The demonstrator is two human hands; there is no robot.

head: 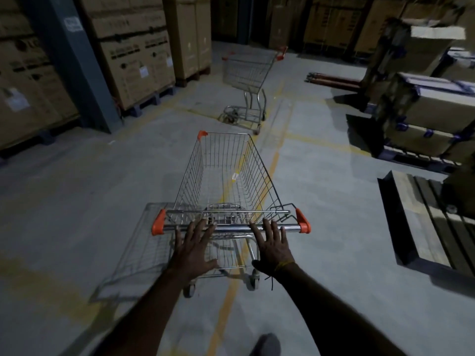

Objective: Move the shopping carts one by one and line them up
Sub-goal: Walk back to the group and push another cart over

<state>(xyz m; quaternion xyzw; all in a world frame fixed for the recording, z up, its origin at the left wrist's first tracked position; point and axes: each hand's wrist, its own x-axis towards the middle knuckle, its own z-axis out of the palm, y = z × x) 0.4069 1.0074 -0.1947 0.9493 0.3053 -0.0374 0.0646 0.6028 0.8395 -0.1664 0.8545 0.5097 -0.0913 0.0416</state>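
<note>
A wire shopping cart with orange corner caps stands right in front of me on a yellow floor line. Its steel handle bar runs across at hand height. My left hand and my right hand both reach the bar with fingers spread, fingertips on or just over it, not wrapped around it. The basket looks empty except for a small white tag. A second wire cart stands farther down the aisle, with its handle toward the far side.
Tall stacks of cardboard boxes on pallets line the left side beside a grey steel column. Boxes on pallets and a bare wooden pallet sit on the right. A pallet jack's forks lie on the floor at the back right.
</note>
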